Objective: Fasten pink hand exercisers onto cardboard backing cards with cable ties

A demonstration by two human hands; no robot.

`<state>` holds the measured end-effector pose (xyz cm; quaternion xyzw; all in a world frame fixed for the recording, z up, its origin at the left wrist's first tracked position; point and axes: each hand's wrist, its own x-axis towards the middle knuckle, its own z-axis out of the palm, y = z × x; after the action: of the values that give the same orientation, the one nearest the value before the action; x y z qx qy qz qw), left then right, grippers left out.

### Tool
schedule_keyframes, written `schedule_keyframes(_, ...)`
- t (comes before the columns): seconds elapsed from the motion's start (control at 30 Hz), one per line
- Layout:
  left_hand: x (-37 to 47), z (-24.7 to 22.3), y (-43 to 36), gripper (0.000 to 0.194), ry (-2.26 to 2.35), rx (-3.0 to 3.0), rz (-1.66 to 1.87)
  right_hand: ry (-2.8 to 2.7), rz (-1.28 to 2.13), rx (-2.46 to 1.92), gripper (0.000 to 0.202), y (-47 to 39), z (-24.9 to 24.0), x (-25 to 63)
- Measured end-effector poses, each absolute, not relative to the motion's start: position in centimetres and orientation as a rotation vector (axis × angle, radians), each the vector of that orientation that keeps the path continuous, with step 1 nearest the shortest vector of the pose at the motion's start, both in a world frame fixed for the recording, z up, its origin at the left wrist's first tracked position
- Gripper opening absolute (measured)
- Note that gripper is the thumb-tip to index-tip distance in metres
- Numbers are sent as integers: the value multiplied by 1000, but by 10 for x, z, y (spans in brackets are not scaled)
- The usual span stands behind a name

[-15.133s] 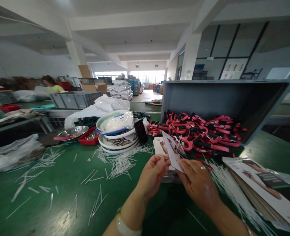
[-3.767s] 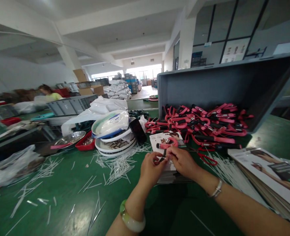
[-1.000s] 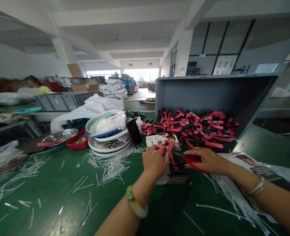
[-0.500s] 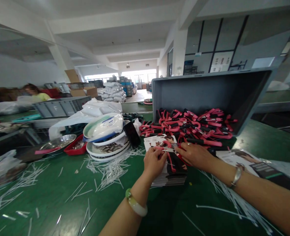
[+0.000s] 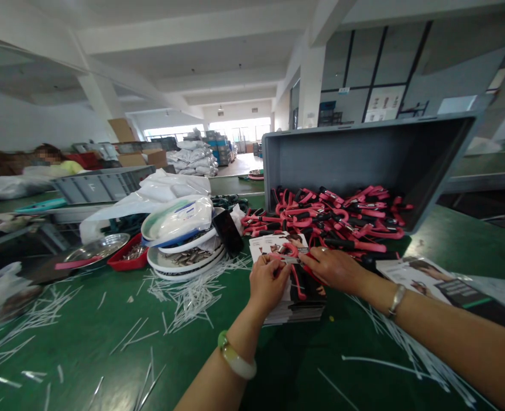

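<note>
A pink plier-like tool point(image 5: 298, 286) with a silver part lies on the top printed card of a stack point(image 5: 297, 313). My left hand point(image 5: 268, 284) is closed in a pinch at the tool's silver end; what its fingertips grip is too small and partly hidden. From the other side, my right hand point(image 5: 331, 268) has its fingers closed around the tool near its silver part. Just behind the cards is a heap of similar pink-and-black tools point(image 5: 342, 216), spilling from a tipped grey crate point(image 5: 346, 154).
White strip-like ties point(image 5: 196, 299) are strewn over the green table point(image 5: 119, 311). Stacked white trays of metal parts point(image 5: 158, 268), a dark phone point(image 5: 229, 231), a red tray point(image 5: 128, 260) and a metal dish point(image 5: 117, 242) stand left. More printed cards point(image 5: 432, 279) lie right.
My right hand has shifted slightly left, closer to my left hand, with its fingers still at the tool. My left hand stays nearly in place. The view has moved a little.
</note>
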<state>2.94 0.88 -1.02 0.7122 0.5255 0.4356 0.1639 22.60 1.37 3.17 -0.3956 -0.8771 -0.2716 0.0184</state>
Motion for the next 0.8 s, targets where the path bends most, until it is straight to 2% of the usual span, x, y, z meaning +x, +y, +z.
schedule_keyframes(0.3,33,-13,8,21,1514,1947,1317,-2809,-578,-1292,31,16,38,218)
schedule_keyframes(0.4,30,-15,12,25,1518,1794,1440,-2810,-385,-1338,29,16,41,226)
schedule_keyframes(0.5,16,-20,18,20,1656,1446,1643,-2759,-126,-1362,29,13,56,236)
schedule_keyframes(0.63,-6,-21,14,50,1893,1243,1773,-2850,216,-1338,40,8,88,235)
schedule_keyframes(0.7,-11,-17,5,45,1878,1420,1664,-2925,322,-1312,39,7,100,227)
schedule_keyframes(0.8,-9,-11,-11,29,1760,1699,1221,-3008,349,-1287,36,10,110,211)
